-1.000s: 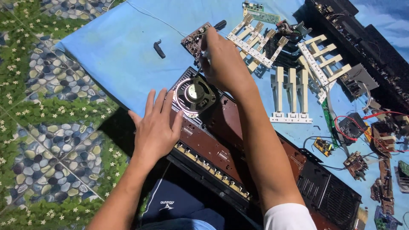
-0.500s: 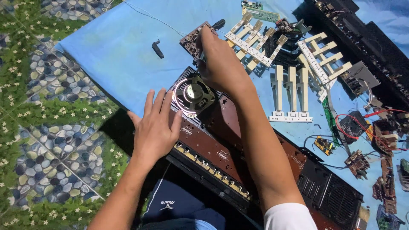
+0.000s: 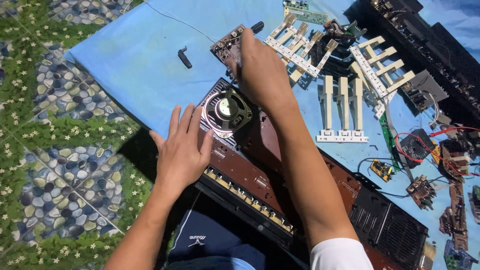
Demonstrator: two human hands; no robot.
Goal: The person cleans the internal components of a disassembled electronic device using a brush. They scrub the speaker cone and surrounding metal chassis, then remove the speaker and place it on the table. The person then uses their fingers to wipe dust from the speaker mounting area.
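My right hand [image 3: 260, 70] hides its fingertips beyond the speaker [image 3: 227, 111]; grip unclear. My left hand [image 3: 182, 152] lies flat, open, beside it.

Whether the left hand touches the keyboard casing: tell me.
Touching. The head view shows the left hand lying flat, palm down, on the keyboard casing beside the speaker.

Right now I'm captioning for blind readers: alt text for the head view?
Left hand lies flat on an opened keyboard case beside its speaker; right hand reaches to a small circuit board on a blue sheet strewn with white key strips.
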